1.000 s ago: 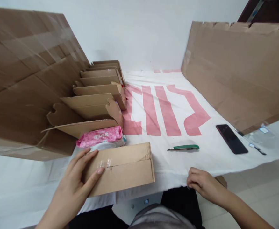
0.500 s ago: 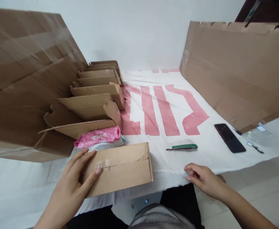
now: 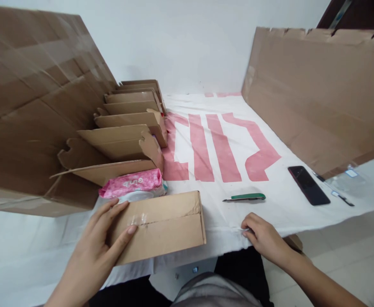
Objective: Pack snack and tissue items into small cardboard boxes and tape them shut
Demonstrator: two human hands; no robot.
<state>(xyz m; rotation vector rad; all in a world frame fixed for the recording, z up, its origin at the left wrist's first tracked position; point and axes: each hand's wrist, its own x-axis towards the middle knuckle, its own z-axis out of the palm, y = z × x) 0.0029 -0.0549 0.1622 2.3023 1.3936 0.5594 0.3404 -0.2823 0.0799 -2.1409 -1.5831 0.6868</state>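
Observation:
My left hand (image 3: 102,241) grips the left end of a closed cardboard box (image 3: 161,228), its thumb on the near side and its fingers over the top. The box lies at the table's front edge, with a strip of clear tape across its seam. Right behind it is a pink packet (image 3: 132,185). My right hand (image 3: 262,234) is closed at the front edge, fingertips pinching the white tablecloth (image 3: 222,226). A green-handled utility knife (image 3: 246,197) lies on the cloth just beyond that hand, touched by neither hand.
Several open cardboard boxes (image 3: 119,149) stand in a row at the left, beside a large cardboard panel (image 3: 39,98). Another cardboard panel (image 3: 318,94) stands at the right. A black phone (image 3: 308,185) and a clear plastic bag (image 3: 347,179) lie near it.
My right hand has shifted slightly left and up, and its fingers have closed on the cloth edge. The left hand and the box have stayed put.

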